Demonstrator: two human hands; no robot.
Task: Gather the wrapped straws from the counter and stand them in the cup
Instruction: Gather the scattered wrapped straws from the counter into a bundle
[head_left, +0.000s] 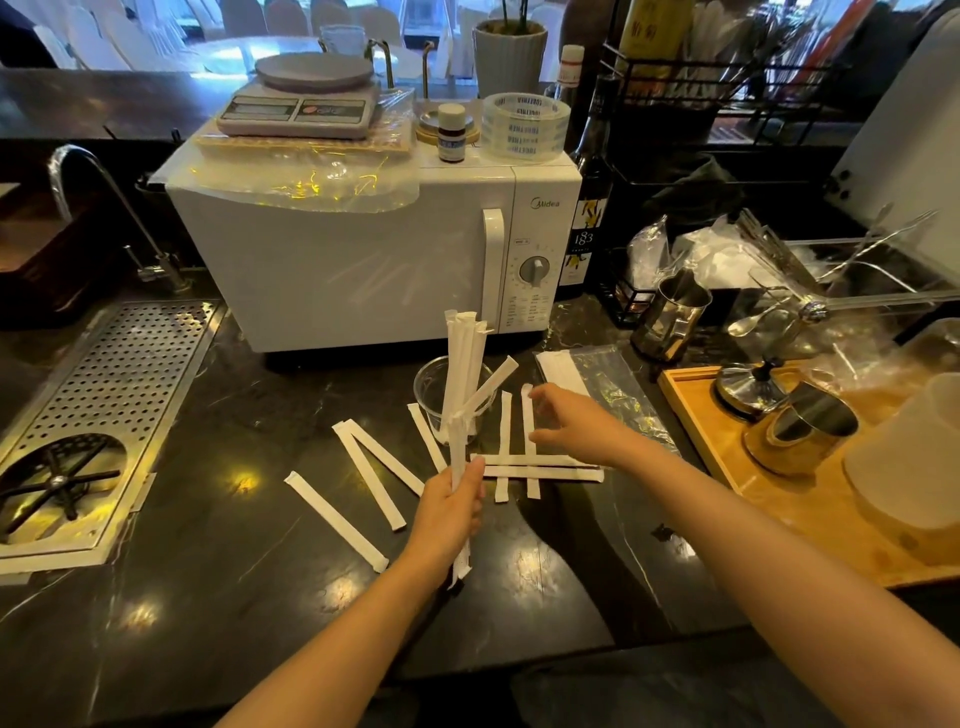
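Now I count eight wrapped straws (337, 519) flat on the counter (208, 597), mid-frame. My left hand (452, 512) grips a bundle (464, 364), number unclear, before one clear cup (431, 387). My right hand (569, 423) hovers open, empty, over two straws.

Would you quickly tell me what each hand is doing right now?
Left hand: closed around a bundle of wrapped straws, held upright.
Right hand: open, empty, fingers spread above the straws on the counter.
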